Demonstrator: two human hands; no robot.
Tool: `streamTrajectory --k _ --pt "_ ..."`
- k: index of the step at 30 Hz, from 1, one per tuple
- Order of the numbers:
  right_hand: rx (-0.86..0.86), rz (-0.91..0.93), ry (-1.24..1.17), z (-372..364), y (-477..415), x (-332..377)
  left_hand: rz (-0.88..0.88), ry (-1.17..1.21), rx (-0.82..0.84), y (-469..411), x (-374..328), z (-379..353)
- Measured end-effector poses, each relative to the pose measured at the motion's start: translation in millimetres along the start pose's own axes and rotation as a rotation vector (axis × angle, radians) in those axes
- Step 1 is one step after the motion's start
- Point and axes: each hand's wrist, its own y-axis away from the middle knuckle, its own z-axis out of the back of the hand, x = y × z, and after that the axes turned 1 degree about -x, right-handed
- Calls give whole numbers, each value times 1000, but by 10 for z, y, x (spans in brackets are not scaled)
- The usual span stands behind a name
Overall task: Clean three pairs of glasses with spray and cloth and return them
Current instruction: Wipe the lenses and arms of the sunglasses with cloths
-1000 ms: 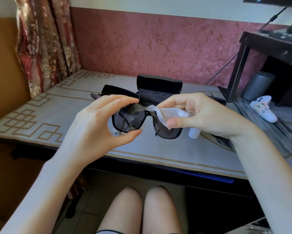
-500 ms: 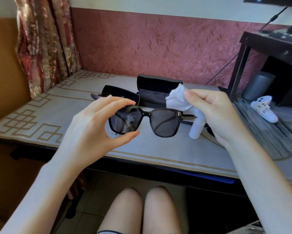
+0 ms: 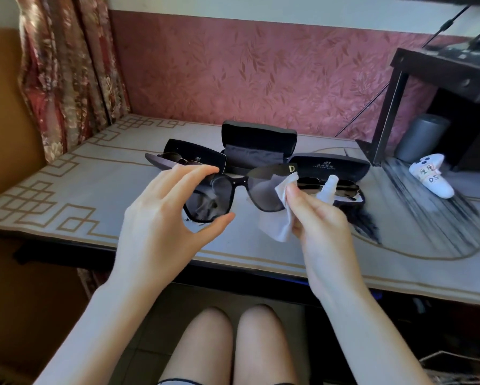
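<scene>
The left hand [image 3: 155,223] grips a pair of dark sunglasses [image 3: 258,190], fingers curled over the top rim of one lens and the thumb under its lower edge. The sunglasses hang in the air between the two hands, above the table [image 3: 94,190], with the lenses facing the person. The right hand [image 3: 322,220] pinches a white cloth [image 3: 279,226] between thumb and fingers, and the cloth lies against the outer side of the other lens. Just beyond the right hand stands a small white spray bottle [image 3: 327,188], in front of an open black case [image 3: 330,166] that holds another pair. Beyond the left hand's fingertips lies a second open case [image 3: 197,155] with glasses in it. Past the gap between the hands sits a third case [image 3: 258,137], its lid raised
</scene>
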Motion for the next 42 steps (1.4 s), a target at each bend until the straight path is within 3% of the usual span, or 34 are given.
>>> streamTrajectory --k 8,14,28,33,42 --pt "-54 -64 -79 -113 42 -56 -9 -38 -16 41 -16 -51" --pt "5 -153 -97 -84 8 -32 -11 -62 -39 62 0 -53" --pt "313 -41 59 219 -89 42 41 -4 -21 65 27 -24" --pt "231 -52 -2 366 -97 46 72 8 -6 14 76 35" --pt "197 -72 572 320 -316 -271 85 43 34 5 101 6"
